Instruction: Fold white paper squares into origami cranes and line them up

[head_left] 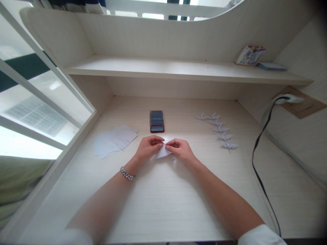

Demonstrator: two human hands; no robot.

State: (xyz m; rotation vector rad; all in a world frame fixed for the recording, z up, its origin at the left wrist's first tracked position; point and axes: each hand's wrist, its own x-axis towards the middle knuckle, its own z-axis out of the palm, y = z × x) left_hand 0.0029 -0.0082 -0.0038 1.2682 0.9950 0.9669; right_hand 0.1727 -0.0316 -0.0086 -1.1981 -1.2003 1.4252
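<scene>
My left hand (148, 147) and my right hand (180, 150) meet at the middle of the pale wooden desk (163, 204). Both pinch a small folded piece of white paper (162, 153) between thumb and fingers, their fingertips nearly touching. The paper's lower part lies against the desk. A metal bracelet (127, 174) circles my left wrist.
A loose stack of white paper sheets (113, 140) lies to the left. A phone (156, 121) lies just beyond my hands. Several folded paper cranes (220, 131) form a row at the right. A black cable (258, 160) runs down from a wall plug (291, 99). A small packet (250, 54) rests on the shelf.
</scene>
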